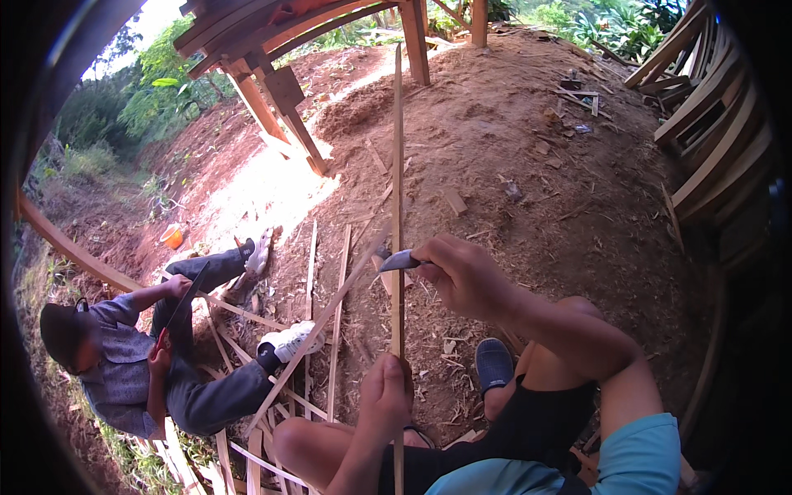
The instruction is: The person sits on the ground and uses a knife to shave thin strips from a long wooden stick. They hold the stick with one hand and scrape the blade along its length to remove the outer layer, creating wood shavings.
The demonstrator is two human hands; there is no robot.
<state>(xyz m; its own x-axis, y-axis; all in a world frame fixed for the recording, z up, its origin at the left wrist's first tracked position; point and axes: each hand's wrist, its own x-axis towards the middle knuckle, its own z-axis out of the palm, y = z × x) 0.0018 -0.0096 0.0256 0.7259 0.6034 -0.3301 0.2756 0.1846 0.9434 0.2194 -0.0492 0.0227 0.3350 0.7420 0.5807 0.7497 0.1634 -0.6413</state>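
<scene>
A long, thin wooden strip (398, 173) runs away from me, almost straight up the middle of the view. My left hand (386, 398) is wrapped round it near my knees. My right hand (464, 271) is closed on the handle of a knife (398, 261), whose short grey blade lies across the strip farther up. The handle is mostly hidden by my fingers. The strip's near end passes below the lower edge of the view.
To the left sits another person (124, 355) holding a long blade with a red handle (162, 340). Loose wooden strips (338, 330) lie between us. A wooden bench or table (272, 107) stands ahead, curved planks (718, 148) are stacked at right, and an orange bucket (172, 237) stands far left.
</scene>
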